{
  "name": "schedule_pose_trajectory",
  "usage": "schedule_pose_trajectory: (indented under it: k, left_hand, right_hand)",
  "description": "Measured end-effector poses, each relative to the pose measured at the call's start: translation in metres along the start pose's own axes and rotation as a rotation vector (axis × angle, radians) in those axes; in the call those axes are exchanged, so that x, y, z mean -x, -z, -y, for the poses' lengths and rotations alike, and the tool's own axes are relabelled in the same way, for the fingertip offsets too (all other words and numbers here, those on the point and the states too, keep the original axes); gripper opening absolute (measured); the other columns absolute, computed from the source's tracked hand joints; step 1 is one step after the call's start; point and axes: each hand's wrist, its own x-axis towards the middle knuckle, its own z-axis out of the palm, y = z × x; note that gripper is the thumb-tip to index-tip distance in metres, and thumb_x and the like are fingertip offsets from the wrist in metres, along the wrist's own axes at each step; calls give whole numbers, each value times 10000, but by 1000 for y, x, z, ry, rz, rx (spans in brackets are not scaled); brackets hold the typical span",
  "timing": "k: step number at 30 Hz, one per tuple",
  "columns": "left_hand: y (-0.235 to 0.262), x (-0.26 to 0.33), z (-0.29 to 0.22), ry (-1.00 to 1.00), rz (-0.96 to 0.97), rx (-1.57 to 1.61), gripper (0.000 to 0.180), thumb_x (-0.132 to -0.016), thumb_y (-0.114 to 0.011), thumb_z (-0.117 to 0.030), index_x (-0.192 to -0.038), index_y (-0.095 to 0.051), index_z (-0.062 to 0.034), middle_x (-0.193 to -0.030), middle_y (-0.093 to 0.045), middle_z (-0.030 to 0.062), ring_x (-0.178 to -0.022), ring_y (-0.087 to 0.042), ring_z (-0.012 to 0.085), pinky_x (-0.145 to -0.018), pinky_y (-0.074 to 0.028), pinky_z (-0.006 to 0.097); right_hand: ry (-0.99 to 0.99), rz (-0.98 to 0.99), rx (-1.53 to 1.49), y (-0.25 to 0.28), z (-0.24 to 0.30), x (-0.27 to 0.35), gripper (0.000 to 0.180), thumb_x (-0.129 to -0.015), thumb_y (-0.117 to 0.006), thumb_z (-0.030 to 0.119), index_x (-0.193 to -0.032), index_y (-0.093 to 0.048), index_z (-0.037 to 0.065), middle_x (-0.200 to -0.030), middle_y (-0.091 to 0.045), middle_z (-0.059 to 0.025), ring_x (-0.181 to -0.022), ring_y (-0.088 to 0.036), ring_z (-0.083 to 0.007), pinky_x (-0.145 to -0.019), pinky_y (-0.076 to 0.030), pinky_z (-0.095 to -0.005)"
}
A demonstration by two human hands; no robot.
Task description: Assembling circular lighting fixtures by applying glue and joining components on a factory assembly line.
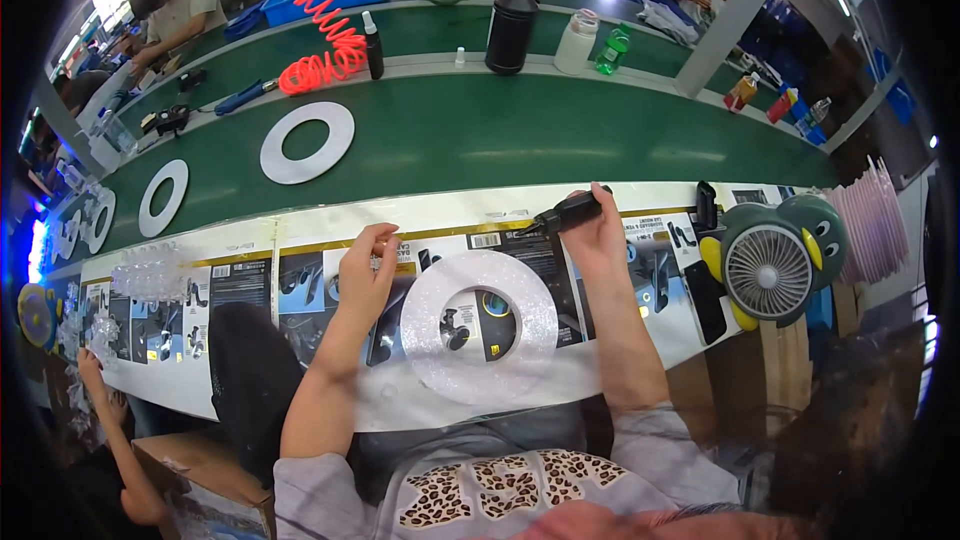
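My right hand (597, 235) grips a black handheld tool (572, 211) with a narrow pointed tip, angled left above the table. To its left my left hand (368, 268) is raised with curled fingers; a small shiny thing seems to be between them, too small to name. Between my forearms lies a thick white sparkly ring (425, 340), its round opening showing the printed sheet (498, 325) underneath. Neither hand touches the ring.
White flat rings (335, 152) lie on the green belt (450, 130). Bottles, including a large black one (508, 35), line the ledge beyond. A fan (768, 272) and pink ring stack (868, 230) stand right. Clear plastic parts (150, 273) and another person's hand (92, 368) are left.
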Motion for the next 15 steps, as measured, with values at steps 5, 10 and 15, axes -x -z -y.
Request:
schedule_pose_trajectory:
  k: [5, 10, 15]
  left_hand:
    - [-1, -1, 16, -6, -3, 14, 166, -955, -536, -63, -1102, -579, 2, -873, -667, 72, -714, -584, 90, -679, -491, 230]
    - [-5, 0, 16, 42, 28, 88, 162, -959, -543, -77, -1099, -583, -6, -852, -648, 62, -698, -580, 89, -643, -498, 235]
    - [-8, 2, 10, 15, -9, 72, 155, -909, -596, -73, -1055, -609, -23, -834, -665, 86, -632, -613, 158, -590, -486, 284]
  right_hand:
    - [128, 150, 26, -20, -5, 15, 189, -872, -651, 105, -1050, -592, 126, -933, -601, -83, -855, -586, -193, -809, -486, -351]
    - [69, 244, -147, -57, 0, 45, 220, -846, -657, 116, -1044, -562, 108, -873, -469, -53, -738, -504, -132, -725, -476, -278]
    - [-24, 200, -270, -69, 5, 52, 234, -794, -624, 81, -998, -521, 26, -877, -475, -69, -721, -506, -147, -708, -472, -274]
